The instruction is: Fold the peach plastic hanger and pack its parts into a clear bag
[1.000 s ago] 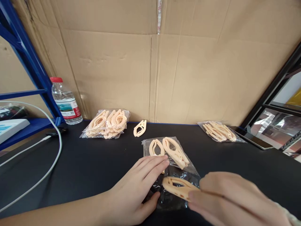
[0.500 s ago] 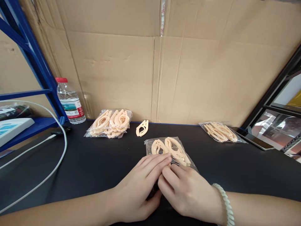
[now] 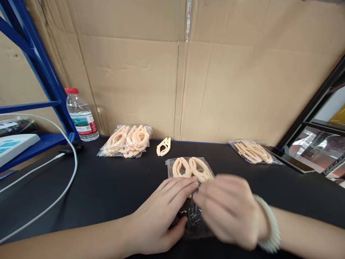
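A clear plastic bag (image 3: 193,216) lies flat on the black table in front of me. Two stacks of cream folding hangers (image 3: 181,167) show through its far half. My left hand (image 3: 164,212) rests on the bag's left side, fingers stretched over the lower ends of the hangers and thumb apart. Over the bag's right side is my right hand (image 3: 229,208), smeared by motion, its fingers curled inward. Whether anything is between those fingers is hidden by the blur. A pale twisted band (image 3: 269,225) circles the right wrist.
Behind the bag lie a single folded hanger (image 3: 163,146) and a filled bag of hangers (image 3: 125,141). Another bag (image 3: 252,151) is at the right by a dark flat device (image 3: 289,159). A water bottle (image 3: 82,115) and white cable (image 3: 74,162) are left; cardboard (image 3: 134,82) stands behind.
My right hand has moved right, away from my left fingers, uncovering the near part of the bag. The left hand stays nearly in place. The hangers in the bag sit slightly differently.
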`<action>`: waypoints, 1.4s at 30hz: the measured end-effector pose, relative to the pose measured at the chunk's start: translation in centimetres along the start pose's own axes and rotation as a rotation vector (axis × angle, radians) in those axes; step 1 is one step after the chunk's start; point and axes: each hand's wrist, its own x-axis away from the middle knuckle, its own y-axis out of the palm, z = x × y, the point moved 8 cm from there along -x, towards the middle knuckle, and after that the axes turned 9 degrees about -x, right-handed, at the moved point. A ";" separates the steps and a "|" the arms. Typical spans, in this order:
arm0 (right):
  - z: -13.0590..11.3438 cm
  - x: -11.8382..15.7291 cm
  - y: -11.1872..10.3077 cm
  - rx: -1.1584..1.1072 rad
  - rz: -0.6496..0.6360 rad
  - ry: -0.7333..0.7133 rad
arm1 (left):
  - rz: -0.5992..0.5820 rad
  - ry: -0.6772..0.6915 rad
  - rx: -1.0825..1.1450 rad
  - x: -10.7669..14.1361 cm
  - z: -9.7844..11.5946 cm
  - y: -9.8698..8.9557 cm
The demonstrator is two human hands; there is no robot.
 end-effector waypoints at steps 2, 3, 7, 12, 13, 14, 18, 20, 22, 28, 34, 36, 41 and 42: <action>4.4 -1.2 0.0 0.164 -0.017 0.115 | -0.029 -0.009 -0.012 -0.1 0.0 0.2; 7.6 -1.6 1.1 0.219 -0.118 0.254 | -0.037 -0.012 -0.021 -0.1 0.0 0.2; 15.8 -2.9 6.2 0.193 -0.354 0.326 | -0.051 -0.009 -0.040 -0.1 0.1 0.2; 19.4 -3.9 12.9 0.137 -0.500 0.250 | -0.084 0.001 -0.049 -0.1 0.3 0.4; 19.4 -4.1 14.1 0.128 -0.519 0.238 | -0.091 -0.002 -0.049 -0.1 0.2 0.5; 19.4 -4.4 15.3 0.119 -0.533 0.225 | -0.098 -0.007 -0.049 -0.1 0.2 0.5; 18.6 -5.3 19.0 0.085 -0.557 0.196 | -0.118 -0.003 -0.047 -0.1 0.1 0.6; 18.4 -5.3 19.8 0.071 -0.558 0.199 | -0.115 -0.003 -0.046 -0.2 0.0 0.5; 18.5 -4.9 19.8 0.060 -0.550 0.216 | -0.114 -0.008 -0.045 -0.2 0.0 0.4; 18.5 -1.4 15.0 -0.005 -0.466 0.330 | -0.115 -0.006 -0.049 0.0 0.0 0.4; 15.1 2.6 5.5 -0.073 -0.221 0.462 | -0.099 -0.003 -0.047 0.2 -0.1 0.5; 13.5 3.9 1.4 -0.139 -0.045 0.538 | -0.094 0.002 -0.049 0.2 -0.1 0.6; 7.6 8.3 -7.9 -0.072 0.334 0.739 | -0.084 -0.003 -0.073 0.1 0.0 0.5; 6.0 8.9 -9.1 -0.031 0.362 0.747 | -0.084 -0.003 -0.076 0.1 0.0 0.6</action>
